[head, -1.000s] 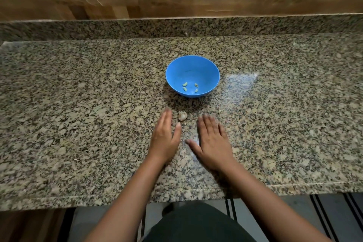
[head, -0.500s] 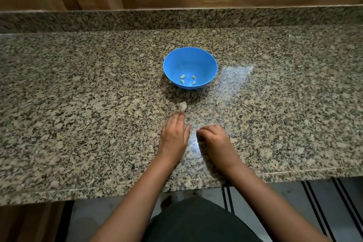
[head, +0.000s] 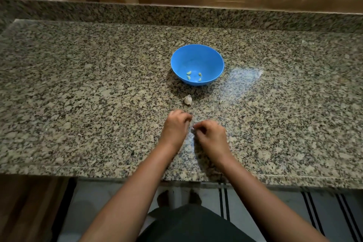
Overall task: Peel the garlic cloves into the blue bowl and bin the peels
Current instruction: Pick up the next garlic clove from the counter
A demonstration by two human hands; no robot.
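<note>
A garlic piece (head: 188, 100) is pictured on the granite counter (head: 78, 94), just beyond the left hand (head: 176, 126), the nearer one, and short of the blue bowl (head: 208, 59), where four peeled cloves (head: 193, 76) lie. The fingers of the left and right hand (head: 211, 136) are curled; whether peel is pinched cannot be told.

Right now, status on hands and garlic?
Left hand and right hand curled, contents unclear. Four peeled cloves in blue bowl. One garlic piece on counter.

Blue bowl (head: 197, 59) on the speckled granite counter (head: 78, 84), holding four peeled cloves (head: 189, 73). Just in front, apart from it, one unpeeled garlic piece (head: 188, 100). Nearer still, left hand (head: 176, 126) and right hand (head: 211, 136) close together, fingers curled, blurred; any hold unclear.
</note>
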